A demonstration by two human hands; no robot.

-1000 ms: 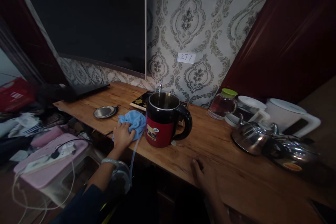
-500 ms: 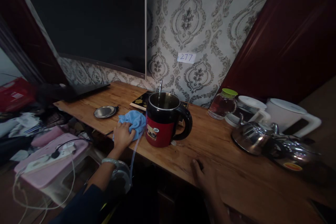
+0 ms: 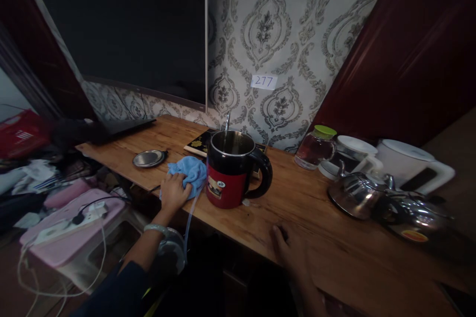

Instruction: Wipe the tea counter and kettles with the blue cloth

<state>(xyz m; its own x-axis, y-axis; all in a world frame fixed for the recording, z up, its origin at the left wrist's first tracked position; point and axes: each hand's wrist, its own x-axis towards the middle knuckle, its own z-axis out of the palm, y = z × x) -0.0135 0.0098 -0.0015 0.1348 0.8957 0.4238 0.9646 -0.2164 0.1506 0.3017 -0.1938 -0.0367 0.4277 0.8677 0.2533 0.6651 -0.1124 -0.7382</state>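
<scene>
My left hand [image 3: 174,191] is closed on a crumpled blue cloth [image 3: 193,171] at the front edge of the wooden table, just left of a large kettle. That kettle [image 3: 226,185] has a red body, a black rim and a black handle pointing right; its top is uncovered, and a shiny metal utensil [image 3: 227,121] sticks up from inside. A clear tube [image 3: 189,223] hangs over the table edge below the cloth. My right hand [image 3: 292,247] rests on the front edge, right of the kettle, thumb apart from the loosely bent fingers, with nothing visible in it.
A round metal lid [image 3: 148,158] lies left of the cloth. Behind the kettle is a black, gold-patterned box [image 3: 199,143]. A green-lidded glass jug [image 3: 316,147], white pitchers [image 3: 401,161] and steel kettles [image 3: 355,193] stand at right. A power strip [image 3: 70,225] sits on a pink stool.
</scene>
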